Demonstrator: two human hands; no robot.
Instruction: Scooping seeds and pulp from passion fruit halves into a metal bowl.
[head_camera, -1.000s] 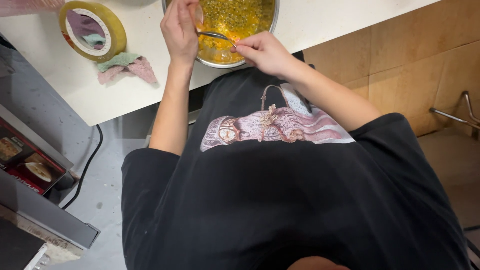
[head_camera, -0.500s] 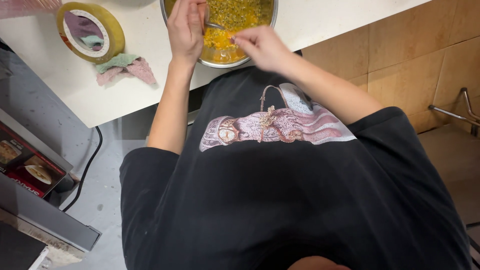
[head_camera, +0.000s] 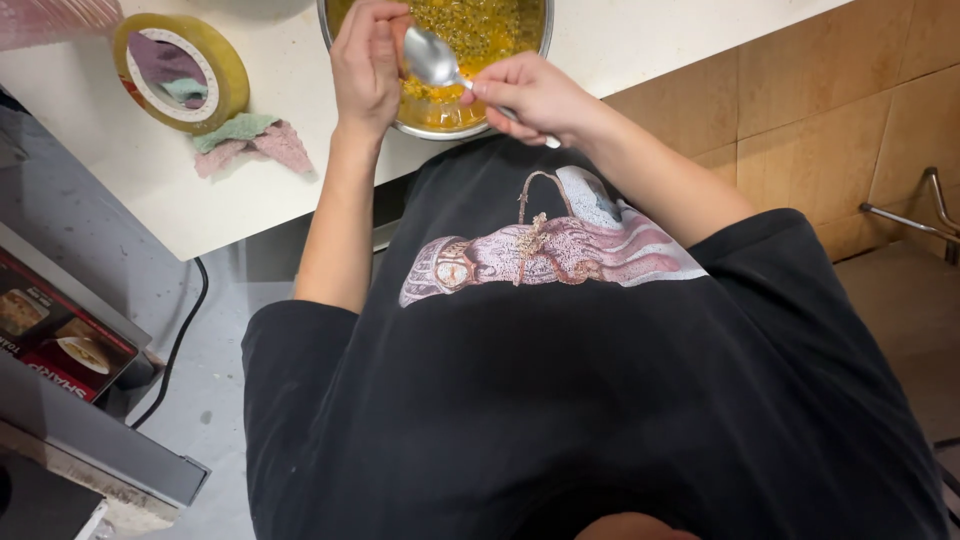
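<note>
- Right hand (head_camera: 535, 95) pinched 1 spoon (head_camera: 432, 58), tilted to drip over the bowl (head_camera: 440, 128).
- Left hand (head_camera: 367, 62) was cupped above the pulp; whether it held anything, I could not tell.

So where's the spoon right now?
In the head view the spoon is at the top middle, held in the right hand, its bowl raised over the near edge of the metal bowl of yellow pulp, right beside the left hand.

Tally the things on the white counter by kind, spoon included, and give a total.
Metal bowl of yellow pulp: 1
Spoon, held in the right hand: 1
Tape roll: 1
Crumpled cloths, green and pink: 2
Total: 5
</note>
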